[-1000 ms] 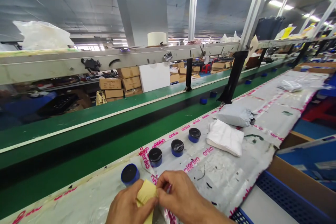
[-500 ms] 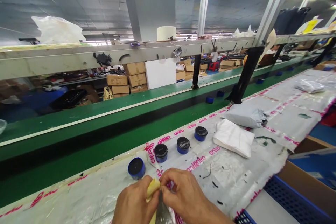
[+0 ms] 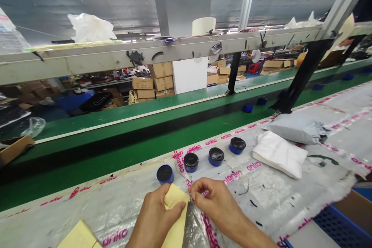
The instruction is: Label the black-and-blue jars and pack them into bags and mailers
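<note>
My left hand (image 3: 155, 211) grips a yellow paper sheet (image 3: 177, 224), with the thumb pressed on its face near the top. Close by its right edge, my right hand (image 3: 216, 201) is closed in a pinch; whatever lies between those fingertips is too small to make out. Just beyond the sheet stands a round blue piece with a black top (image 3: 165, 173). Three similar pieces, among them one with a glossy black top (image 3: 191, 162), sit in a row to the right. More yellow paper (image 3: 80, 236) lies at the lower left.
Plastic sheeting with pink print (image 3: 124, 209) covers the worktop. A folded white cloth-like bundle (image 3: 279, 155) and a grey plastic bag (image 3: 296, 128) lie right. Behind runs a green conveyor (image 3: 130, 151) with blue pieces, under a metal rail (image 3: 101, 60). A blue basket (image 3: 337, 224) stands lower right.
The yellow paper, curled between my hands before, now stands flatter and shows more of its face. My right hand has drawn slightly right of it. The view has swung left, revealing more yellow paper.
</note>
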Tool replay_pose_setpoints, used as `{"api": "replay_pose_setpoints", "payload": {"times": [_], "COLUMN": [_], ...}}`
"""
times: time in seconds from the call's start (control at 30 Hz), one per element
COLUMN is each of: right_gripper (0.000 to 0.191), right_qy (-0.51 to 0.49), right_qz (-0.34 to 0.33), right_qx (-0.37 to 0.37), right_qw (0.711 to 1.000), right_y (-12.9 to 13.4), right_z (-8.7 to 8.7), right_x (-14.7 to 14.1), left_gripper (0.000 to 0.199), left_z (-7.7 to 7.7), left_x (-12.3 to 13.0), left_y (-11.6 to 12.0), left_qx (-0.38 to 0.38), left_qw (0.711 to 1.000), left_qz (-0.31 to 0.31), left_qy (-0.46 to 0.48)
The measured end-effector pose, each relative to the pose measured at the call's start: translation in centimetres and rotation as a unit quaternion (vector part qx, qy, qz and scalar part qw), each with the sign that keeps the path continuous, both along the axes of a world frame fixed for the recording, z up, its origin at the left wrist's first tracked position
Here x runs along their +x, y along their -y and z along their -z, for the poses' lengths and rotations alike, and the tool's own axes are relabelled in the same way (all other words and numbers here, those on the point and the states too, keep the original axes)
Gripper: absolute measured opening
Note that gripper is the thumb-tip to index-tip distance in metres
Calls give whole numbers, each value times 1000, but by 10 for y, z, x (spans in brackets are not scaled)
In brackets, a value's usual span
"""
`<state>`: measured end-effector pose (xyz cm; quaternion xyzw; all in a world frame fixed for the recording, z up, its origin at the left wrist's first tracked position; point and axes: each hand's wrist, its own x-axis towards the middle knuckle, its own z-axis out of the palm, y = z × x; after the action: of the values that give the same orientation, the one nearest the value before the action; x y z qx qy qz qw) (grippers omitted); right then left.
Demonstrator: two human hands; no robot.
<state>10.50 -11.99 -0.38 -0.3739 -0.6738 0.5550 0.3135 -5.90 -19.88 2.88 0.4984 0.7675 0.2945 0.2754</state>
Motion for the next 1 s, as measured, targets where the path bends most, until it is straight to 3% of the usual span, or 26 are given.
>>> {"api": "replay_pose_setpoints", "payload": {"times": [0.23, 0.7, 1.0], "right_gripper": [16, 15, 17], "right_qy": [27, 43, 124], "right_qz": [-39, -4, -3], "right_qx": [31, 38, 128], "right_qw": [998, 998, 984], "right_y": [2, 3, 4], "right_z": [-2, 0, -5], "right_x": [-3, -5, -2], "left_gripper": [20, 25, 27], "left_z": [3, -1, 7], "left_x": [-2, 6, 8], "left_y": [0, -4, -4], "left_qx": [-23, -44, -30], "left_qw": [999, 996, 994], "left_qz": [19, 9, 23], "left_qy": [-31, -76, -106]}}
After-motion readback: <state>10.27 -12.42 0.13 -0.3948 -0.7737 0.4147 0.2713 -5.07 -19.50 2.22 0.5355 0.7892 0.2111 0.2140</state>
